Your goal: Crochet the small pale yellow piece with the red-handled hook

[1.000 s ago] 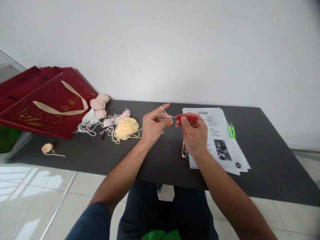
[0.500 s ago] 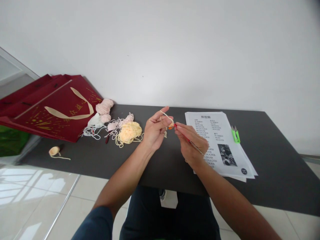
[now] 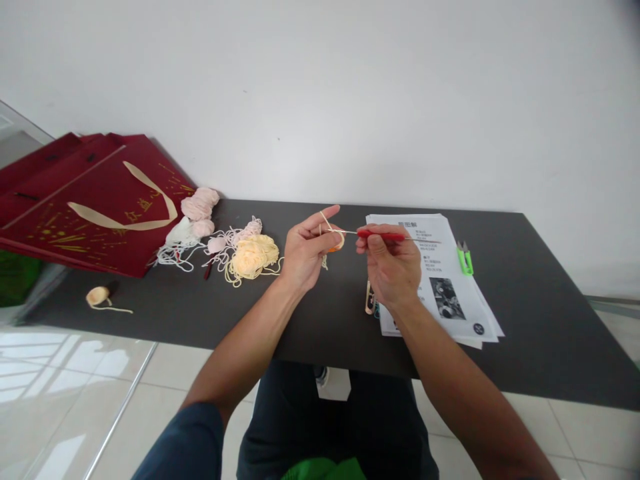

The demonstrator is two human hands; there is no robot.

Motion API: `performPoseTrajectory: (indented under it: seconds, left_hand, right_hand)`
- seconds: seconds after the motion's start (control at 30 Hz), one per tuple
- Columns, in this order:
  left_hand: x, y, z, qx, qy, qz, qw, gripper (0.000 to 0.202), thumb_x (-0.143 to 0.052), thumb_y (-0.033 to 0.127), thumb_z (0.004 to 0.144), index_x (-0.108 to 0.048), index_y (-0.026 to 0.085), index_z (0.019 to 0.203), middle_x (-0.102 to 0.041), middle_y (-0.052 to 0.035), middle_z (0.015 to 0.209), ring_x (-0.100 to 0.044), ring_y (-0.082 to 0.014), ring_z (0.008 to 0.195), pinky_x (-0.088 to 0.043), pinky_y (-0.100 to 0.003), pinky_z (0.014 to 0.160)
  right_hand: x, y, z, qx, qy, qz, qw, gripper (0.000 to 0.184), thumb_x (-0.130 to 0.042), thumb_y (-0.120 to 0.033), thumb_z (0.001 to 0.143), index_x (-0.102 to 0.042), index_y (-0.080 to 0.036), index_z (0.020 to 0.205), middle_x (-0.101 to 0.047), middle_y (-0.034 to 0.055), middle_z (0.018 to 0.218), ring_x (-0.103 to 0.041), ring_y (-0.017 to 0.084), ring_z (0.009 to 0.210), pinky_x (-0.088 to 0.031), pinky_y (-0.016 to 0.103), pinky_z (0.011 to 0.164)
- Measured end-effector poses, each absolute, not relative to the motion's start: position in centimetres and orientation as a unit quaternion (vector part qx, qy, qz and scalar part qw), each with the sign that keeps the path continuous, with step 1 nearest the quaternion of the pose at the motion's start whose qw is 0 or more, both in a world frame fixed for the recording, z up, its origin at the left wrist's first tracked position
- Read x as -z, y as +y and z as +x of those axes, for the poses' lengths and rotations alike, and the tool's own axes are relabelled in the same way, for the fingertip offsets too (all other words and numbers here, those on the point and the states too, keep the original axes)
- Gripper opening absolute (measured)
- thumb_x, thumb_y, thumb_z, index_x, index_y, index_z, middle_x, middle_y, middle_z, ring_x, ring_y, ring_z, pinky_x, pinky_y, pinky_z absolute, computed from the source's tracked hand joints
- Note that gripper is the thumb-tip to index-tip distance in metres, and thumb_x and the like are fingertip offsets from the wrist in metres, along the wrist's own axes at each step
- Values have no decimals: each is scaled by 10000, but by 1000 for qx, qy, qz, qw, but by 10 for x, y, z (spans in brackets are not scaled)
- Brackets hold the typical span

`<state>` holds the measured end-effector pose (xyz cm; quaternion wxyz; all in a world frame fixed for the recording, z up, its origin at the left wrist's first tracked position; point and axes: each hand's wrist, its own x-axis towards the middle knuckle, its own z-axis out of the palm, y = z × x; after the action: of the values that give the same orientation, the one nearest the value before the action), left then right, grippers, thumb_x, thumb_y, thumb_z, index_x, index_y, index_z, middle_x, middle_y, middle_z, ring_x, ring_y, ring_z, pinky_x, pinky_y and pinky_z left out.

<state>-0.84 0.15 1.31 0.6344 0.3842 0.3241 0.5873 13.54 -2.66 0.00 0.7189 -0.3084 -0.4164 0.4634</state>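
Observation:
My left hand (image 3: 306, 252) pinches a small cream and orange crochet piece (image 3: 338, 245), mostly hidden by the fingers. Pale yarn loops over its raised index finger. In my right hand (image 3: 396, 272) is a crochet hook (image 3: 383, 235) with a red grip, held level between thumb and fingers. Its metal shaft points left and meets the work at my left fingertips; the exact loop is too small to see. A cream yarn ball (image 3: 254, 257) lies left of my left hand, trailing a strand toward it.
Printed sheets (image 3: 453, 273) lie under and beyond my right hand, with green thread snips (image 3: 465, 259) on their right edge. At left stand dark red bags (image 3: 100, 200), pink yarn (image 3: 200, 203) and a small cream crocheted cup (image 3: 97, 296). A wall (image 3: 320, 100) rises behind the table.
The hook has swung from a downward slant to nearly level, and my right hand has turned and shifted slightly right. My left hand keeps its pinch. The whole view has shifted a little.

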Motion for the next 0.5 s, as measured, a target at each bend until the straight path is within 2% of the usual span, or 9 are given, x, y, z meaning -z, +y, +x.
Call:
performPoseTrajectory:
  seconds: [0.1,0.23,0.5]
  left_hand:
    - [-13,1,-8,-590,323,392,628,478,-854,143,648,-798,231,1114,-697,30,696,-582,-77,611,-390,-230,552]
    - [-14,2,-9,-591,328,399,620,487,-841,136,649,-790,219,1126,-664,46,668,-590,-79,615,-426,-237,578]
    - [-12,3,-13,-587,334,411,613,495,-811,132,651,-793,224,1137,-713,27,696,-543,-70,550,-424,-235,555]
  right_hand:
    - [-1,-26,137,-461,-421,-294,724,92,-821,-282,861,-753,-301,920,-787,-19,951,-697,121,747,-578,292,700]
    - [-3,-25,140,-447,-419,-309,727,131,-845,-330,832,-731,-302,890,-776,-22,930,-667,125,713,-563,302,669]
    - [1,-24,144,-401,-443,-330,731,160,-836,-371,840,-702,-300,891,-768,-8,937,-671,141,696,-569,339,664]
